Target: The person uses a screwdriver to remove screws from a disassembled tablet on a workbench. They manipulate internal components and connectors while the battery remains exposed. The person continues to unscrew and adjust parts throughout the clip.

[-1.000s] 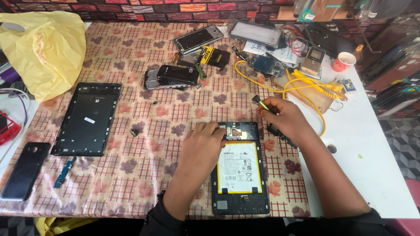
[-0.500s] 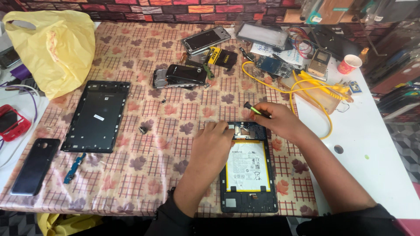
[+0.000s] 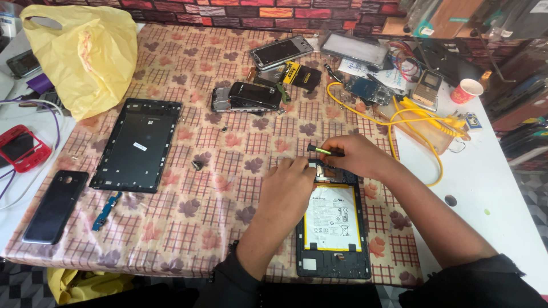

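Note:
An opened tablet (image 3: 333, 228) lies face down near the table's front edge, its white battery exposed in a dark frame. My left hand (image 3: 288, 185) rests flat on the tablet's upper left corner. My right hand (image 3: 351, 157) hovers over the tablet's top edge, gripping a small green and black screwdriver (image 3: 322, 150) held roughly level, tip pointing left. The circuit area at the tablet's top is partly hidden by both hands.
A detached black tablet back cover (image 3: 138, 145) lies to the left, a dark phone (image 3: 56, 206) and a red phone (image 3: 21, 148) beyond it. A yellow bag (image 3: 85, 51) sits back left. Several phones (image 3: 246, 97), a yellow cable (image 3: 416, 122) and a paper cup (image 3: 466, 90) crowd the back.
The view has shifted and drawn nearer. My right hand with the screwdriver has stayed over the tablet's top edge and tilted the tool flatter; my left hand remains on the tablet.

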